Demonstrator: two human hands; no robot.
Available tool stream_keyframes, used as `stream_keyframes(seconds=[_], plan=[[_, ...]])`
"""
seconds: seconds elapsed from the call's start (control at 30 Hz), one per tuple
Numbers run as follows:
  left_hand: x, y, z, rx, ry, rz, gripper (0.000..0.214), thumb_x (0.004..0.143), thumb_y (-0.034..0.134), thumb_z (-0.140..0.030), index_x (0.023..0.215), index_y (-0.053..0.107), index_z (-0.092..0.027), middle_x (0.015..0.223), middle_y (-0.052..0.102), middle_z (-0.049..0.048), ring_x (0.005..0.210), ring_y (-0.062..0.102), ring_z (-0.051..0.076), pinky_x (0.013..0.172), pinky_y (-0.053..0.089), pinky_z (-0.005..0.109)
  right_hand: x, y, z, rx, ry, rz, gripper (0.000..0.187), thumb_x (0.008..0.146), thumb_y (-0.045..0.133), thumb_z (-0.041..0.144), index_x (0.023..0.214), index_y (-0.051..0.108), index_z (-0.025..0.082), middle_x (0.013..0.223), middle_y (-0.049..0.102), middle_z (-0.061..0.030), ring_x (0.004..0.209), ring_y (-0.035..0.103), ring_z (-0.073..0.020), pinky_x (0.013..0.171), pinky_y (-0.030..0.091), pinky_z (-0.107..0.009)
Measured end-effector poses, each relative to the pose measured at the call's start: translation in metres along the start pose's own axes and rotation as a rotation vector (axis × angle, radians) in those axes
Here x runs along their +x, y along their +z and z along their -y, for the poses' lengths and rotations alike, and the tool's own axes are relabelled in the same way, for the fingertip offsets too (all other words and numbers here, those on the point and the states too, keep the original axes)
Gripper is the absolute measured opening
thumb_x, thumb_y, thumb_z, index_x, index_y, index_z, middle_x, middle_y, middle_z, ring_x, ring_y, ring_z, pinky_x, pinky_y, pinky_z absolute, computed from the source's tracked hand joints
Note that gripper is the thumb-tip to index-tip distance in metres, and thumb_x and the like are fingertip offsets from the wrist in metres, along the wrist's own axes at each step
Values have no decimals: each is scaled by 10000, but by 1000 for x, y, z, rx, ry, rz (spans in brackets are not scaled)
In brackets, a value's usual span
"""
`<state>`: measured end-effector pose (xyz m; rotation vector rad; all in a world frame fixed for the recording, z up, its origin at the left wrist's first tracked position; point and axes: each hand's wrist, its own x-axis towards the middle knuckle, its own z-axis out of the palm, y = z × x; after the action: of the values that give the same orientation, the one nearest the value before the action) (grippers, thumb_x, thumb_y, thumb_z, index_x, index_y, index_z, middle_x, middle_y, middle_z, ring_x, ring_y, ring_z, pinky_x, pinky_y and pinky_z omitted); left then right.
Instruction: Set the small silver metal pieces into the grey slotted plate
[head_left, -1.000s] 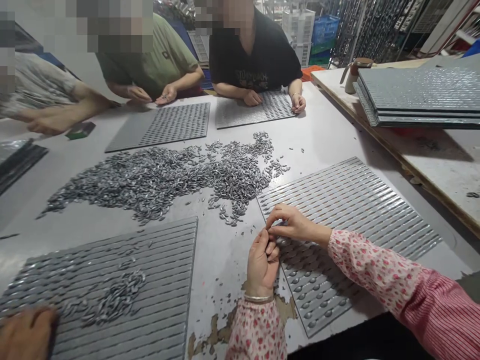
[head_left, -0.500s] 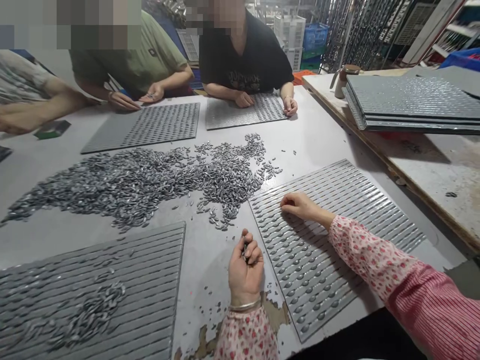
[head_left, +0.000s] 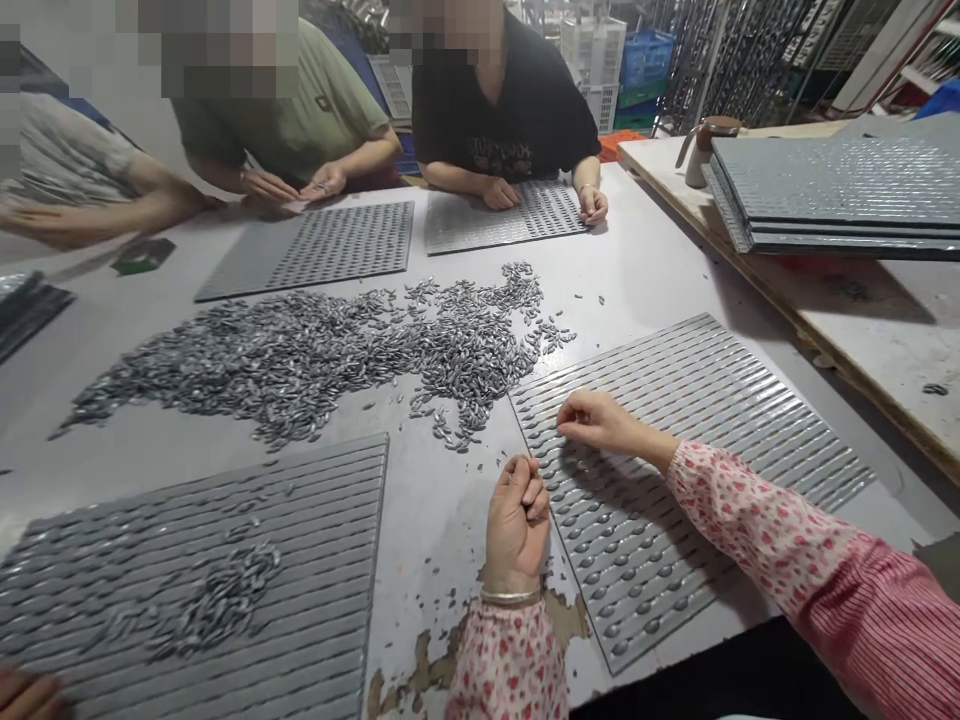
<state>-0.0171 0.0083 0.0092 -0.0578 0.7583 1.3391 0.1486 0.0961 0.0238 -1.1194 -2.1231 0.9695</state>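
Observation:
My left hand (head_left: 517, 525) is palm up with its fingers curled over small grey oval pieces, which are mostly hidden. It hovers beside the left edge of a grey ridged board (head_left: 697, 365). Over the upper left part of that board, my right hand (head_left: 596, 422) pinches thumb and fingers together close to the surface; whatever they hold is hidden. Rows of oval pieces (head_left: 611, 630) sit between the ridges on the board's left and near side. Beyond my left hand spreads a large heap of the same loose pieces (head_left: 315, 360).
Another ridged board (head_left: 315, 580) with a small pile of pieces (head_left: 225, 600) lies at the left, a person's fingers (head_left: 26, 695) at its corner. Co-workers across the table work at two boards (head_left: 345, 240) (head_left: 510, 220). Stacked boards (head_left: 840, 180) and a jug (head_left: 705, 150) stand on the right bench.
My left hand has moved right, closer to the board, and its fingers have closed more tightly. My right hand stays pinched at nearly the same spot. A person's fingers have appeared at the lower left.

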Motion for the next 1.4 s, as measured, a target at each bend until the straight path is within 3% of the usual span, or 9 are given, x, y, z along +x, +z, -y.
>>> stream_keyframes(seconds=[0.1, 0.23, 0.33, 0.43, 0.57, 0.87, 1.03, 1.23, 1.4], plan=[[-1, 0, 2, 27, 11, 0, 123, 747, 682, -162, 779, 570, -122, 695, 533, -19, 420, 338, -6, 335, 266, 99, -2, 12, 21, 333, -2, 139, 139, 805, 628, 277, 843, 624, 143, 745, 582, -3, 641, 490, -106, 595, 384, -210], [-1, 2, 4, 38, -4, -2, 158, 722, 705, -163, 773, 562, -120, 635, 482, -43, 404, 329, -7, 320, 233, 97, -3, 28, 32, 557, 81, 138, 253, 799, 635, 382, 786, 601, 131, 675, 559, 5, 593, 472, -95, 543, 360, -199], [-1, 3, 2, 16, -24, -9, 44, 826, 580, -150, 816, 569, -108, 667, 497, -20, 419, 347, -6, 331, 255, 90, -2, 32, 28, 675, 134, 131, 274, 785, 639, 397, 755, 572, 133, 648, 555, 9, 581, 485, -94, 546, 372, -199], [-1, 5, -4, -72, -64, -18, 202, 917, 379, -130, 969, 568, -84, 803, 549, 51, 511, 437, 8, 400, 349, 87, 4, 28, 16, 734, 215, -25, 236, 743, 657, 352, 755, 553, 141, 673, 566, 11, 596, 501, -94, 570, 391, -201], [-1, 4, -9, -263, -67, -12, 253, 933, 309, -110, 976, 557, -87, 789, 529, 41, 492, 415, 5, 403, 356, 89, 15, 18, -5, 554, 284, -211, 158, 715, 637, 270, 794, 589, 142, 701, 593, 7, 626, 522, -103, 603, 404, -210], [0, 1, -7, -286, -107, -23, 252, 951, 302, -134, 862, 538, -114, 723, 520, 1, 460, 399, -9, 391, 334, 69, 23, 20, -17, -244, 206, -99, 53, 786, 639, 196, 749, 670, 174, 733, 613, -5, 733, 504, -142, 729, 364, -259], [-2, 3, -5, -255, -86, -30, 228, 945, 347, -171, 853, 548, -116, 705, 510, -11, 426, 373, -5, 357, 318, 96, 21, 25, -19, -465, 184, -143, 72, 803, 641, 247, 770, 660, 186, 836, 596, -45, 882, 468, -203, 800, 343, -306], [-1, 4, -1, -170, -36, -24, 165, 918, 423, -170, 844, 562, -118, 694, 481, -15, 452, 392, 0, 365, 315, 99, 16, 23, -6, -318, 114, -178, 51, 785, 654, 201, 806, 622, 167, 826, 586, -42, 862, 484, -193, 797, 367, -299], [1, 1, 2, -90, 0, -39, 97, 850, 561, -191, 787, 547, -118, 647, 468, -39, 414, 354, -7, 331, 273, 93, 7, 23, 26, 208, -134, 90, 113, 798, 656, 235, 868, 611, 159, 815, 609, -11, 744, 538, -132, 684, 420, -224]])
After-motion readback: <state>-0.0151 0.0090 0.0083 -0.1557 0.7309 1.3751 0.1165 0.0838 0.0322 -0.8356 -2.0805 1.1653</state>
